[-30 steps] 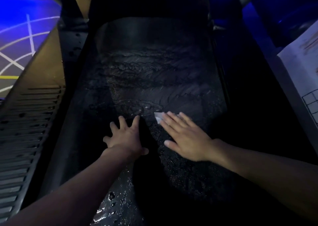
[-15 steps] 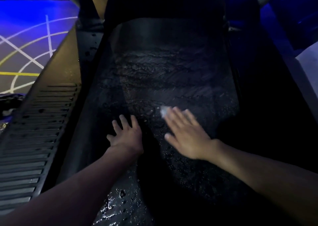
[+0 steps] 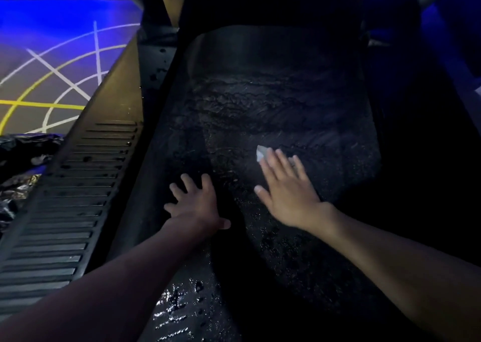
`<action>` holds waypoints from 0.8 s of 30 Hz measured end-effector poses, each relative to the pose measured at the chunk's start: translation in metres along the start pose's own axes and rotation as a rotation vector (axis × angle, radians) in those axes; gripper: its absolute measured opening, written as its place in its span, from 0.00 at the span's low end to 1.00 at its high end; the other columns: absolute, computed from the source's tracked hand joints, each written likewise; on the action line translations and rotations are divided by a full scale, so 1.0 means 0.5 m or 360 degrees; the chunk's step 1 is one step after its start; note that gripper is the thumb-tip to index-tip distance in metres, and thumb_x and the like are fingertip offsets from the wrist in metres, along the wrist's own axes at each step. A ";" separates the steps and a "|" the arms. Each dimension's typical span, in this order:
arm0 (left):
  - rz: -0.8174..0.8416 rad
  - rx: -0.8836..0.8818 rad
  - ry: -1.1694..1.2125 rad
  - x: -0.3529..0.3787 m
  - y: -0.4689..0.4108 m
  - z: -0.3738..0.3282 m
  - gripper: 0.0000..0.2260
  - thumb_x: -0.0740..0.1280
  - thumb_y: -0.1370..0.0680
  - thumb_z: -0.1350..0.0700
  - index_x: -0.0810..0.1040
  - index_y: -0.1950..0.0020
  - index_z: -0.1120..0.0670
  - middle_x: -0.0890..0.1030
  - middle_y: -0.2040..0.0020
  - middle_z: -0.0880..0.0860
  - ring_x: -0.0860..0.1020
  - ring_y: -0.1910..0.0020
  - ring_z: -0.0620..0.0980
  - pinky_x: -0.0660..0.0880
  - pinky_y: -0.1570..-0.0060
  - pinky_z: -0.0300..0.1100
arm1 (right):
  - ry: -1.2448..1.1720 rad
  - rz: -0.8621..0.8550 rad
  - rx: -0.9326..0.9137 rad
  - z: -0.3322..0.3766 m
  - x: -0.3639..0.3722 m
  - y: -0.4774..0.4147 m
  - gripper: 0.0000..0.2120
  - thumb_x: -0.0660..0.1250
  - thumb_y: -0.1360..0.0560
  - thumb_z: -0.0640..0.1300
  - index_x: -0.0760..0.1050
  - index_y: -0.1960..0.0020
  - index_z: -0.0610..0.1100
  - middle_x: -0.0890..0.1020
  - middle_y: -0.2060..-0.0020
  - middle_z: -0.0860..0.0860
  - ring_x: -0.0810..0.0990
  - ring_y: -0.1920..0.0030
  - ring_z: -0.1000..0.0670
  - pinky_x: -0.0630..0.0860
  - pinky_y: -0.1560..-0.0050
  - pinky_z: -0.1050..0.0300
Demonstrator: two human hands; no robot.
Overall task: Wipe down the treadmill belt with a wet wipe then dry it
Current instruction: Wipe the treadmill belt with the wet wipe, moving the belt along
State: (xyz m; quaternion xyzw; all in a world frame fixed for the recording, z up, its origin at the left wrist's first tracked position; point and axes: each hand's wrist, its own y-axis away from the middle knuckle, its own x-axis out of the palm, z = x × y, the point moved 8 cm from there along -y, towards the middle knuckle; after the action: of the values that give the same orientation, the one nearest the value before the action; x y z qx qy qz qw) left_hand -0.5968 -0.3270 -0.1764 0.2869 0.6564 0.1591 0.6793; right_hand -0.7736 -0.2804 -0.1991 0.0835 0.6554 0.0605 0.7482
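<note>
The dark treadmill belt (image 3: pixel 273 102) runs away from me, streaked with wet smears and beaded with drops near the bottom. My right hand (image 3: pixel 286 188) lies flat on the belt with straight fingers, pressing a small white wipe (image 3: pixel 261 152) whose corner shows past the fingertips. My left hand (image 3: pixel 195 203) rests flat on the belt's left part, fingers spread, holding nothing.
A ribbed black side rail (image 3: pixel 67 198) runs along the left of the belt. Beyond it lie a crumpled black plastic bag (image 3: pixel 23 154) and a blue-lit floor with white and yellow lines (image 3: pixel 52 76). The right side is in deep shadow.
My right hand has slid the wipe slightly forward along the belt. The left hand stays planted, and the view has shifted a little to the right.
</note>
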 end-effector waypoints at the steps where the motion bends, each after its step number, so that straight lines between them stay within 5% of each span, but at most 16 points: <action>1: -0.0029 0.0013 -0.0019 -0.006 0.000 0.002 0.53 0.79 0.36 0.41 0.48 0.24 0.51 0.47 0.23 0.61 0.50 0.25 0.67 0.64 0.35 0.66 | 0.0005 0.0008 -0.0129 0.026 0.010 0.005 0.32 0.38 0.17 0.61 0.33 0.20 0.46 0.33 0.21 0.47 0.31 0.22 0.47 0.33 0.23 0.43; 4: -0.0086 -0.0009 -0.0023 -0.030 -0.003 0.019 0.52 0.80 0.40 0.39 0.54 0.26 0.51 0.58 0.29 0.54 0.59 0.29 0.60 0.69 0.39 0.61 | 0.0054 0.0087 -0.0449 0.061 0.017 0.015 0.33 0.34 0.19 0.63 0.33 0.20 0.48 0.34 0.21 0.50 0.31 0.22 0.50 0.33 0.23 0.45; 6: -0.0125 -0.0030 0.0030 -0.049 -0.012 0.041 0.51 0.80 0.40 0.41 0.56 0.26 0.54 0.59 0.30 0.52 0.59 0.30 0.58 0.70 0.39 0.60 | 0.0007 0.0037 -0.0175 0.021 0.000 -0.012 0.33 0.29 0.23 0.62 0.32 0.22 0.49 0.35 0.20 0.49 0.32 0.22 0.50 0.34 0.22 0.46; 8: -0.0171 -0.0002 0.0035 -0.055 -0.018 0.054 0.50 0.80 0.37 0.42 0.55 0.24 0.54 0.58 0.29 0.52 0.58 0.29 0.58 0.70 0.38 0.59 | -0.0011 0.0020 -0.0046 0.028 0.002 -0.013 0.33 0.30 0.21 0.62 0.31 0.22 0.46 0.34 0.21 0.48 0.31 0.22 0.48 0.34 0.23 0.44; 12: -0.0262 -0.0066 -0.0005 -0.032 -0.012 0.052 0.47 0.75 0.29 0.45 0.47 0.22 0.52 0.47 0.23 0.59 0.51 0.25 0.62 0.58 0.30 0.59 | 0.0008 0.0056 -0.0535 0.103 0.014 0.004 0.33 0.34 0.20 0.62 0.33 0.20 0.47 0.37 0.20 0.50 0.33 0.21 0.50 0.34 0.22 0.45; 15: -0.0268 -0.0133 0.0082 -0.015 -0.005 0.063 0.45 0.74 0.28 0.45 0.48 0.22 0.55 0.46 0.22 0.63 0.48 0.23 0.63 0.55 0.28 0.59 | -0.0061 0.0034 -0.0127 0.050 -0.003 -0.039 0.36 0.27 0.24 0.63 0.32 0.21 0.46 0.36 0.20 0.49 0.32 0.22 0.50 0.33 0.23 0.45; 20: -0.0292 -0.0024 0.0094 -0.024 -0.008 0.090 0.48 0.73 0.30 0.39 0.52 0.22 0.58 0.49 0.21 0.59 0.50 0.22 0.59 0.59 0.28 0.55 | 0.0014 0.0066 -0.0431 0.112 0.009 -0.039 0.31 0.34 0.18 0.62 0.32 0.22 0.48 0.35 0.21 0.49 0.31 0.22 0.50 0.33 0.23 0.45; 24: -0.0176 0.0146 0.0004 -0.029 -0.008 0.117 0.51 0.76 0.32 0.42 0.49 0.21 0.54 0.48 0.21 0.55 0.52 0.24 0.58 0.60 0.27 0.53 | -0.0070 0.0075 -0.0112 0.085 -0.009 -0.076 0.33 0.38 0.17 0.61 0.34 0.20 0.44 0.35 0.21 0.49 0.31 0.22 0.50 0.33 0.23 0.44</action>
State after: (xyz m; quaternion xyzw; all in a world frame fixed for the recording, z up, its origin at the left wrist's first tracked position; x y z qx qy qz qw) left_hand -0.5412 -0.3494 -0.1689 0.2808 0.6786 0.0915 0.6725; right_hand -0.7330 -0.3207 -0.1969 0.0739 0.6342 0.0993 0.7632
